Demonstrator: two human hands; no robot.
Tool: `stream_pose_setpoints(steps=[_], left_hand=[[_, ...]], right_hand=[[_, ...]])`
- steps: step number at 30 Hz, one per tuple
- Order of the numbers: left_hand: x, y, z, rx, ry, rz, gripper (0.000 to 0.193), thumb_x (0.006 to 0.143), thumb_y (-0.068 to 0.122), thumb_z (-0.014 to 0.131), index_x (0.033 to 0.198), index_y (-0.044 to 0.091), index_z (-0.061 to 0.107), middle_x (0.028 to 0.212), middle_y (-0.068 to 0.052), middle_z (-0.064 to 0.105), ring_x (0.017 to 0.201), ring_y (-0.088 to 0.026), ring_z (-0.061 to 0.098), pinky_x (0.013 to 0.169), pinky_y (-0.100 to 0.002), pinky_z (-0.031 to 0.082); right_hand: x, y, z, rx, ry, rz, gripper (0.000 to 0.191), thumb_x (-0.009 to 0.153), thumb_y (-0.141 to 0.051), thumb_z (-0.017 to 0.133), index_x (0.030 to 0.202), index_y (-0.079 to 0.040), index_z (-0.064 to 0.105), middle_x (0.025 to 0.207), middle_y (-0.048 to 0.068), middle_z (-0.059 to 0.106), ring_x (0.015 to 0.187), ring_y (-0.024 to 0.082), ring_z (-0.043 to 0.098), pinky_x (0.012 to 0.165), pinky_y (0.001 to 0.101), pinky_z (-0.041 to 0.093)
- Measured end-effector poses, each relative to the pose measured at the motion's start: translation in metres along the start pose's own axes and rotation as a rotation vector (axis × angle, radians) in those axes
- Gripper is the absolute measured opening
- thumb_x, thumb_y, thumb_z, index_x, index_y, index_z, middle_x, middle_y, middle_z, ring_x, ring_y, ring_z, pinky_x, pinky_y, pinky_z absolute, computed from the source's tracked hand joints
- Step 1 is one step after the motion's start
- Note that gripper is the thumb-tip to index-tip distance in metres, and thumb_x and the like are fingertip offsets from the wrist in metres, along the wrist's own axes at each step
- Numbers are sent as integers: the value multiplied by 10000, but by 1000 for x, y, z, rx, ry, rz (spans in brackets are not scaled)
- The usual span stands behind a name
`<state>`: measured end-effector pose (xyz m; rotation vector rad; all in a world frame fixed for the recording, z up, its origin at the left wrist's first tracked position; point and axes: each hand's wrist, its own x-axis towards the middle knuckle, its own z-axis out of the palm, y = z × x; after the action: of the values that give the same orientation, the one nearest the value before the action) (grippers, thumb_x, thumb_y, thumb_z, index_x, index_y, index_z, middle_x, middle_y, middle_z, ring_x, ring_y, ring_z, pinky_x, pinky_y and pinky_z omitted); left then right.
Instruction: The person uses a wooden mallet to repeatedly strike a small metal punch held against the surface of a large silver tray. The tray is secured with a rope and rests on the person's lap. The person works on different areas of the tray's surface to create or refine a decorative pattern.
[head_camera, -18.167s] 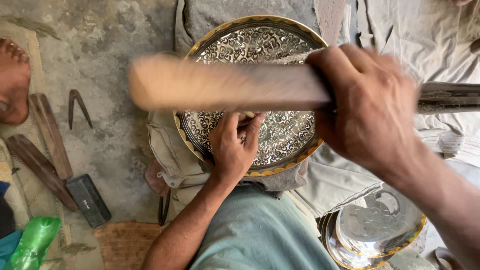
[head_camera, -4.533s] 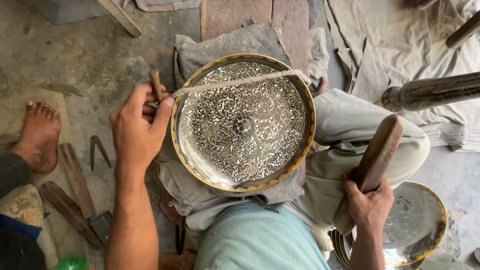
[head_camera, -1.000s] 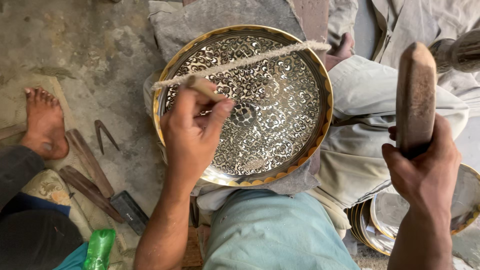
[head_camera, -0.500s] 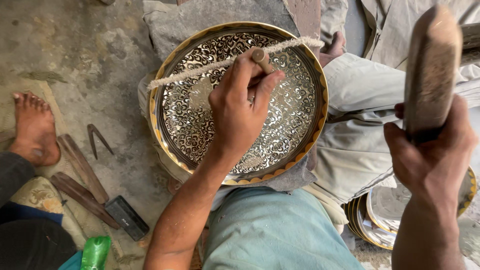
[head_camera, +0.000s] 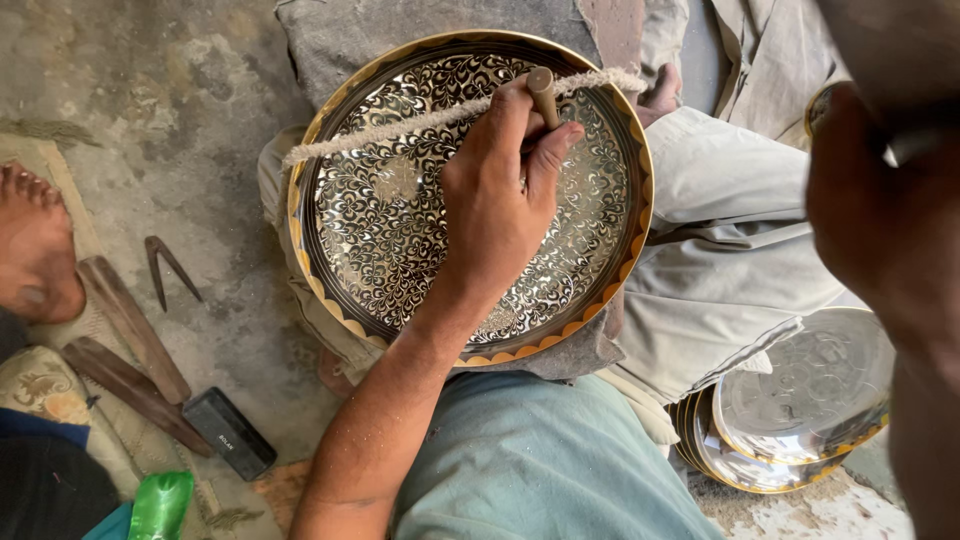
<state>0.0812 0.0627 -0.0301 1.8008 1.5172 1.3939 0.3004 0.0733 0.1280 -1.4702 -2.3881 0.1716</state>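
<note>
Left hand (head_camera: 500, 200): gripping a punch (head_camera: 543, 93), tip now set nearer the tray's far rim than a moment ago;
Right hand (head_camera: 885, 200): raised, blurred; grip unclear;
Engraved tray (head_camera: 400, 240): on lap, cord (head_camera: 400, 125) across;
Meaning: next strike point chosen.

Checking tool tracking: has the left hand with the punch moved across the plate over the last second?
Yes. The left hand with the punch moved from the engraved plate's left part toward its upper right, now at the cord.

Left hand (head_camera: 500, 200) and rope (head_camera: 440, 115) block the engraved plate's (head_camera: 400, 250) upper middle; its left half lies open. Bare concrete floor (head_camera: 170, 130) left is free. Wooden sticks (head_camera: 130, 350), black block (head_camera: 230, 433), stacked plates (head_camera: 800, 400) crowd lower corners.
</note>
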Motion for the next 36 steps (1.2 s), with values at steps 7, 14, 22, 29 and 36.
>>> stream_pose_setpoints(steps=[7, 14, 22, 29, 36], left_hand=[[-8, 20, -5, -152, 86, -154, 168, 1097, 215, 680, 1129, 77, 589, 862, 26, 654, 685, -38, 663, 545, -193, 563], [-13, 17, 0, -182, 138, -205, 191, 1065, 196, 699, 1047, 53, 573, 852, 15, 660, 666, -49, 657, 543, -208, 544], [-21, -4, -5, -156, 127, 56, 193, 1073, 201, 731, 1146, 104, 581, 950, -44, 673, 826, -196, 673, 754, -322, 616], [17, -11, -9, -75, -226, 170, 489, 1070, 233, 734, 1483, 144, 486, 982, -32, 726, 867, -139, 768, 681, -211, 666], [34, -6, -13, -30, -359, 313, 491, 1076, 224, 730, 1485, 160, 465, 1051, -73, 712, 885, -165, 748, 670, -236, 655]], right_hand=[[44, -39, -23, -324, -109, -189, 423, 911, 109, 670, 1324, 28, 619, 1074, 193, 662, 895, 292, 657, 757, 382, 529], [59, -67, -35, -457, -146, -268, 431, 903, 165, 667, 1307, 16, 655, 1033, 218, 662, 835, 332, 654, 693, 405, 526], [20, -52, -41, -175, -145, -108, 594, 681, 182, 651, 1266, 78, 619, 1028, 231, 628, 973, 362, 644, 834, 420, 544], [-45, 19, -6, 134, -6, 191, 558, 812, 180, 589, 1361, 103, 525, 1115, 249, 615, 1017, 344, 641, 872, 394, 539], [-67, 45, 6, 68, 12, 206, 514, 894, 168, 580, 1390, 76, 482, 1127, 241, 614, 1015, 328, 647, 885, 382, 544]])
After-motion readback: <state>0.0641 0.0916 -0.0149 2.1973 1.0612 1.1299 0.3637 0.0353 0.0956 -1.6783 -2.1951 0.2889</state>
